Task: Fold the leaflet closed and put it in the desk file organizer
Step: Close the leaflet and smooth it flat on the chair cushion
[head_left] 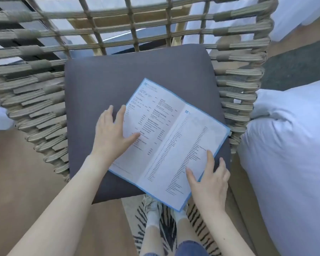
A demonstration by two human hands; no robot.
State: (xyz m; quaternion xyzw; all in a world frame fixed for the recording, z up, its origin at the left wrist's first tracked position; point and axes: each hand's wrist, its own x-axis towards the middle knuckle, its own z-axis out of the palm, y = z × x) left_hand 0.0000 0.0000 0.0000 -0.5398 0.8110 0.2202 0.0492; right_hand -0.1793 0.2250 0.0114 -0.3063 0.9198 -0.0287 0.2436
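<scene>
A white leaflet (166, 143) with a blue border lies open and flat on a grey seat cushion (133, 74), its lower right corner hanging past the cushion's front edge. Printed text covers both pages. My left hand (113, 133) rests on the left page's outer edge with spread fingers, the thumb on the print. My right hand (209, 180) sits at the right page's lower edge, thumb and forefinger on the paper, the other fingers off the side. No desk file organizer is in view.
The cushion belongs to a woven rope chair (35, 100) whose back and arms rise around it. A white duvet (288, 163) bulges at the right. A striped rug (198, 231) and my feet in white sneakers (151, 204) are below, on wooden floor.
</scene>
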